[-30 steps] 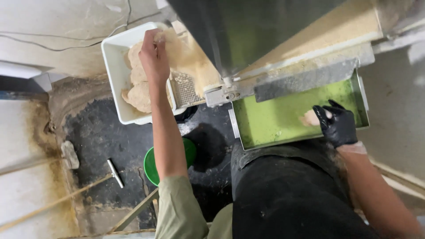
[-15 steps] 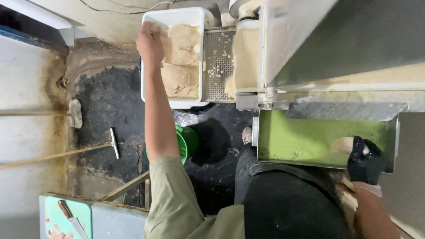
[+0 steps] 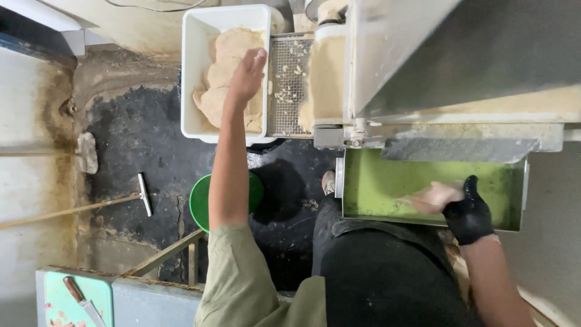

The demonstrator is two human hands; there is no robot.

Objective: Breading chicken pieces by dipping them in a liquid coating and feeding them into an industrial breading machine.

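My bare left hand point(image 3: 247, 74) reaches out over a white plastic tub point(image 3: 193, 72) that holds flat pale dough pieces point(image 3: 227, 66); its fingers are loosely together above the dough and hold nothing visible. My right hand point(image 3: 469, 212), in a black glove, rests on the near rim of a green tray point(image 3: 381, 188) under the machine and grips a pale dough piece point(image 3: 433, 197), which is blurred.
A metal dough machine point(image 3: 448, 66) with a flour-dusted belt point(image 3: 327, 79) and a mesh grid point(image 3: 287, 85) fills the top right. Below lie a green bucket point(image 3: 203, 200), a dark wet floor point(image 3: 133, 139), a squeegee point(image 3: 144, 194) and a teal cutting board with a knife point(image 3: 78, 297).
My left hand has moved right, from the tub's left part to over its right side. My gloved right hand has taken hold of the dough piece and drawn it toward the tray's near edge.
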